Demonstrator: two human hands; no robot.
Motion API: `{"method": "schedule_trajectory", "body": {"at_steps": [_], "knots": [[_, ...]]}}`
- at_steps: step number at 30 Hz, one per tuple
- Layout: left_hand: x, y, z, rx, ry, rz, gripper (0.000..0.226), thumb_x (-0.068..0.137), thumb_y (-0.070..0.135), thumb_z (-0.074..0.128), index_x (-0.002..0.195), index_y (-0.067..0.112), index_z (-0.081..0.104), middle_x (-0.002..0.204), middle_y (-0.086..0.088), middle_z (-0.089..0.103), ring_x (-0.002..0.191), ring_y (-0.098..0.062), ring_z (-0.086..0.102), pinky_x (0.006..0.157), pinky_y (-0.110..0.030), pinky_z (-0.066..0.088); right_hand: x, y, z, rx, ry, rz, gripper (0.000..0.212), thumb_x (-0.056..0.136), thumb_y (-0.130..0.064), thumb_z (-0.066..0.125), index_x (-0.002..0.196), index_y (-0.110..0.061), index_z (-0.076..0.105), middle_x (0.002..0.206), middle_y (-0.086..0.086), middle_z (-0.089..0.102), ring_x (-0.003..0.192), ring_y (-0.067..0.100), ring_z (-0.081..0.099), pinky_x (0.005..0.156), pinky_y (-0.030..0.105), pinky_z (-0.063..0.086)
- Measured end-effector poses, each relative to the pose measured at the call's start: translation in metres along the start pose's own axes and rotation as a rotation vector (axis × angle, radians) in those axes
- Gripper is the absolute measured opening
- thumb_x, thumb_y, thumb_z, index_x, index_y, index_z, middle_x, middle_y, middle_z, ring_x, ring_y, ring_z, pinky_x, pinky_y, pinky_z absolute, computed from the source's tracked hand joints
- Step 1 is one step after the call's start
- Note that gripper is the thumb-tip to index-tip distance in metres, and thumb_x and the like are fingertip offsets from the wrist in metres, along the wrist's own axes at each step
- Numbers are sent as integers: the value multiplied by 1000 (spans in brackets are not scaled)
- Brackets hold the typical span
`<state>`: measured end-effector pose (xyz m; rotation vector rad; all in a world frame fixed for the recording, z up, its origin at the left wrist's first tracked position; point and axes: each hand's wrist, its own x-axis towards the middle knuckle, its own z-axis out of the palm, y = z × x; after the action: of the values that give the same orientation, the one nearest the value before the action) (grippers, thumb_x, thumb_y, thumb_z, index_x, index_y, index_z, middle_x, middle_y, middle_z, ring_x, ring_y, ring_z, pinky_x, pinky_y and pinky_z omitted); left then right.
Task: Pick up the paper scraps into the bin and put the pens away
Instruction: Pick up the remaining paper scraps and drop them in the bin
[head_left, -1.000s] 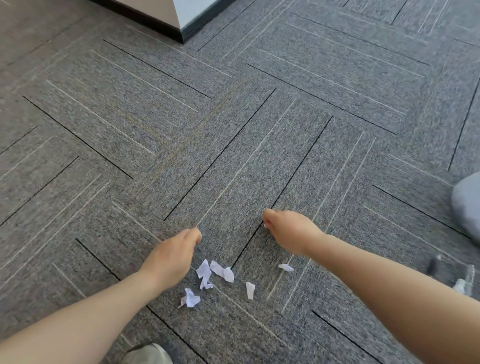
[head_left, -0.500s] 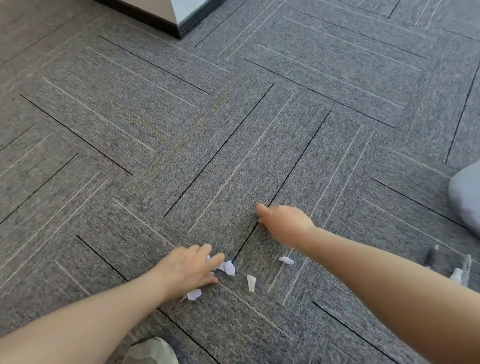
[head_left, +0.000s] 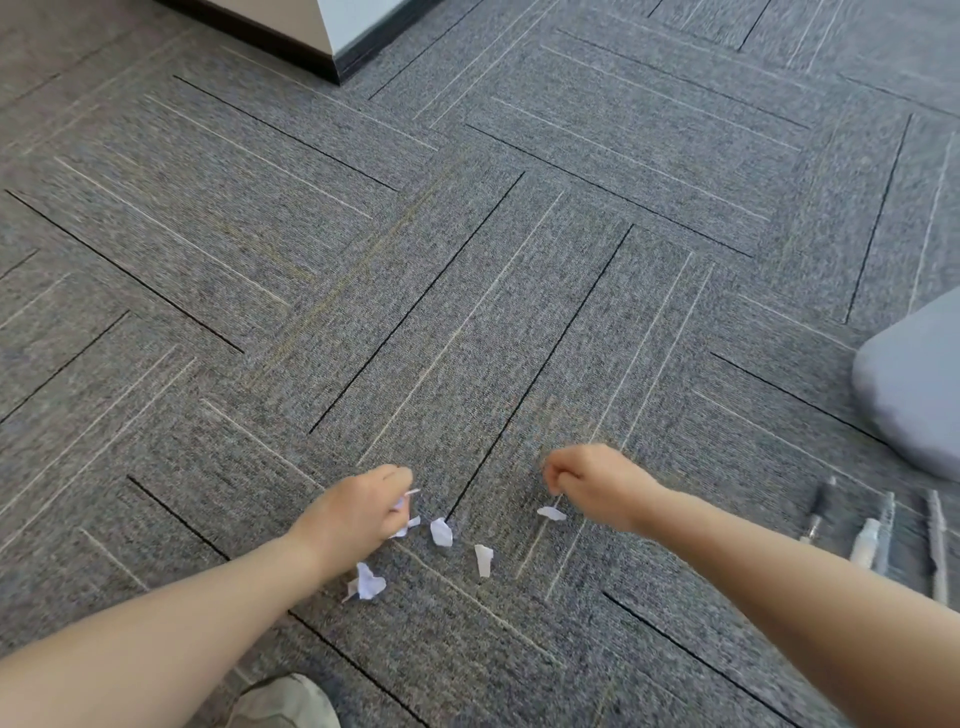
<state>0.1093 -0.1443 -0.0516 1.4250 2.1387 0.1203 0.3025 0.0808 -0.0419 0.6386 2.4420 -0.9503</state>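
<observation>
Small white paper scraps lie on the grey carpet: one (head_left: 368, 583) below my left wrist, one (head_left: 441, 532) between the hands, one (head_left: 483, 559) nearer to me and one (head_left: 551, 514) under my right hand. My left hand (head_left: 358, 512) pinches a white scraps of paper just above the carpet. My right hand (head_left: 592, 483) hovers with curled fingers; whether it holds anything is hidden. Several pens (head_left: 878, 525) lie side by side at the right. No bin is in view.
A grey cushion (head_left: 914, 384) sits at the right edge. A wall corner with a dark skirting board (head_left: 332, 62) stands at the top. The toe of my shoe (head_left: 285, 704) shows at the bottom edge.
My left hand came down on the scraps with spread fingers, then closed and lifted a scrap. My right hand stayed almost in place with curled fingers.
</observation>
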Motion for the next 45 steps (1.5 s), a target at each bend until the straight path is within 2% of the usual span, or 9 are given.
{"method": "schedule_trajectory", "body": {"at_steps": [7,11,17,21,26,32,36,42,45], "knots": [[-11,2,-1,36,-89,-68,11,96,21,38,89,20,29,73,-2,54,61,-25,50,53,-38,37,-18,5,26,-356,16,-127,29,99,-50,41,103,-20,43,84,-8,48,63,13,55,55,29,53],[-15,5,2,104,-161,-44,15,99,31,33,91,21,26,84,-5,56,70,-32,54,58,-37,36,-11,4,33,-461,21,-160,10,100,-11,48,105,-17,42,76,-8,42,55,12,55,44,28,54],[-12,-1,14,352,-174,130,31,95,49,24,108,20,30,97,-3,55,78,-26,62,58,-38,47,-8,9,25,143,173,42,14,103,-18,44,100,-16,57,75,-7,61,52,9,49,48,21,43],[-8,1,19,423,-159,177,10,95,14,35,105,16,36,93,-6,51,78,-29,60,54,-39,41,-12,13,14,481,185,129,25,102,-8,40,93,-14,62,74,1,61,51,7,44,47,20,39],[-11,-6,12,171,17,125,22,87,11,58,78,18,39,62,8,35,40,-11,36,35,-16,18,-15,18,18,362,53,139,25,103,-12,38,102,-18,62,83,6,66,51,9,42,51,27,40],[-4,3,9,46,35,55,26,82,10,51,69,21,31,63,4,37,57,-24,45,52,-36,39,-32,20,17,-163,-10,-69,18,102,-38,42,107,-24,53,85,-9,66,69,11,63,60,21,50],[-5,7,15,76,33,155,21,84,22,47,69,23,33,61,-1,46,53,-28,49,48,-37,41,-47,28,27,-428,-170,-159,46,89,-63,48,116,-26,43,84,-8,65,71,15,65,67,33,59],[1,22,18,194,-136,162,17,99,35,32,93,20,33,89,-7,64,77,-31,63,56,-35,36,-49,23,31,-609,-191,-336,32,104,-42,34,108,-13,46,75,-1,53,55,14,50,51,28,48],[4,29,15,253,-179,215,21,99,42,29,100,21,31,89,-4,65,75,-26,64,56,-37,46,-48,21,34,-493,-139,-235,23,106,-35,35,93,-17,40,70,-4,50,51,11,45,48,28,48]]}}
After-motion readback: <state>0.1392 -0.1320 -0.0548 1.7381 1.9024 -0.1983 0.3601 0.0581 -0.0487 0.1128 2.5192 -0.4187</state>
